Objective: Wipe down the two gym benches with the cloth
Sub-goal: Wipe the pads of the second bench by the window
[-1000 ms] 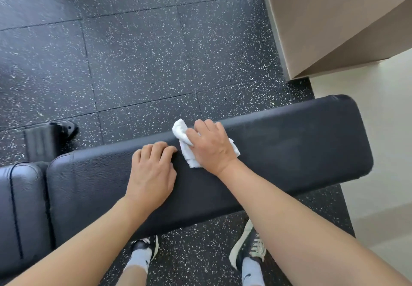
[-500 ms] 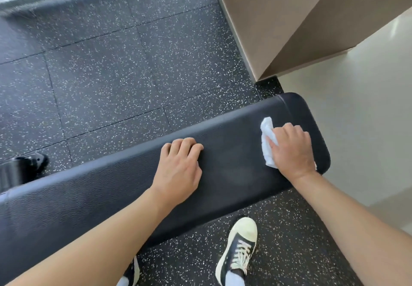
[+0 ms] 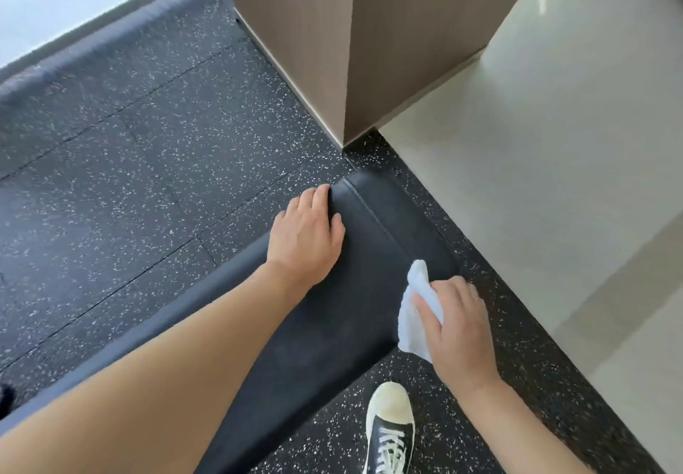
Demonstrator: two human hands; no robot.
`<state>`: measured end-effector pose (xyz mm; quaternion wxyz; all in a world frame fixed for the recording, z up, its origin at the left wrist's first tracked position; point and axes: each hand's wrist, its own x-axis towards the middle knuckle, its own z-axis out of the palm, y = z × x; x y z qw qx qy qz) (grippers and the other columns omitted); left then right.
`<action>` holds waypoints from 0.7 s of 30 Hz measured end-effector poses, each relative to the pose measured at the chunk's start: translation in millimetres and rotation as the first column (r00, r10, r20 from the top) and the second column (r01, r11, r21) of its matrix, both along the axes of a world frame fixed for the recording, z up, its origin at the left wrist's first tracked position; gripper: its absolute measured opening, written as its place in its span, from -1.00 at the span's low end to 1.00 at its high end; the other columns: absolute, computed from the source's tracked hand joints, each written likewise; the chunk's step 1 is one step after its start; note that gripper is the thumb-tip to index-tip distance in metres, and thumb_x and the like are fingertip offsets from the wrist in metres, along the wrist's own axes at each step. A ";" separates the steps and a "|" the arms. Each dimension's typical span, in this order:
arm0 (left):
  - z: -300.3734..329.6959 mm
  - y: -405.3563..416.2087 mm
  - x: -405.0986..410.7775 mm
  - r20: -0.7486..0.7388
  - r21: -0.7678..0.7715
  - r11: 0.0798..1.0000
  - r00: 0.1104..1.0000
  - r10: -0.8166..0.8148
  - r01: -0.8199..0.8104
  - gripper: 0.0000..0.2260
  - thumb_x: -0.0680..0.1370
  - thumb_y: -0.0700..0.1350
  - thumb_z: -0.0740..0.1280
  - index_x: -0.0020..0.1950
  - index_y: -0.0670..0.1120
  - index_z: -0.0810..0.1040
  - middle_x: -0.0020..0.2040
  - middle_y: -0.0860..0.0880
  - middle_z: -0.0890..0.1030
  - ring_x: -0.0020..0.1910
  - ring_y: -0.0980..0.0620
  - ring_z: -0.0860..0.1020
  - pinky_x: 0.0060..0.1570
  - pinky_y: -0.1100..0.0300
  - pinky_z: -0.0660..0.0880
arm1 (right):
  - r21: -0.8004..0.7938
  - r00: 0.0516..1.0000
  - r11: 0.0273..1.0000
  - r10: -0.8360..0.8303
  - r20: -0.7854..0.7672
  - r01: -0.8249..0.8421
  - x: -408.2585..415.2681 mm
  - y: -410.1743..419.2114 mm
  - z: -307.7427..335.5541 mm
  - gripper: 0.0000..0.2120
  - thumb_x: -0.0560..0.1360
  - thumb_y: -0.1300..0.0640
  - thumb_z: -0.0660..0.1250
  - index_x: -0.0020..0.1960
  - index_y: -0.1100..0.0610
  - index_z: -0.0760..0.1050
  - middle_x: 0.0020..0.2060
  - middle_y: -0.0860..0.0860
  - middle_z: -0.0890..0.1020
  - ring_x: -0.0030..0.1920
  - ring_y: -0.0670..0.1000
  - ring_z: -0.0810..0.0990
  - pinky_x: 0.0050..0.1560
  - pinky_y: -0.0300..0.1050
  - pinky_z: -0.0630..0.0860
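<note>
A black rubber floor flecked with white (image 3: 129,163) fills the left side. Across it runs the long black padded vinyl gym bench (image 3: 325,329), its rounded end pointing toward a tan wood-grain pillar (image 3: 325,37). The left hand (image 3: 305,231) rests palm-down on the bench's far edge, fingers together and curling over that edge. Further right, the right hand (image 3: 456,327) grips a crumpled white cloth (image 3: 415,316) at the bench's near corner, fingers wrapped on it. Below sits a black-and-cream laced sneaker (image 3: 390,427); pale glossy tile (image 3: 554,177) lies to the right.
</note>
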<state>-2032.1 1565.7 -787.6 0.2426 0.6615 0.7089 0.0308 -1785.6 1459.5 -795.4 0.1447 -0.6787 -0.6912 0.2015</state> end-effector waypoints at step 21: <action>-30.7 40.0 34.5 -0.141 0.084 0.938 0.928 0.346 -0.337 -0.65 0.58 0.17 -0.12 -0.23 0.05 0.31 -0.34 0.09 0.43 -0.26 -0.10 0.42 -0.24 0.04 0.27 | 0.136 0.990 0.982 0.118 0.076 -0.128 -98.0 213.9 -15.9 -0.77 0.60 -0.11 0.35 0.09 0.05 0.54 -0.01 0.04 0.57 0.00 0.13 0.54 -0.04 0.06 0.40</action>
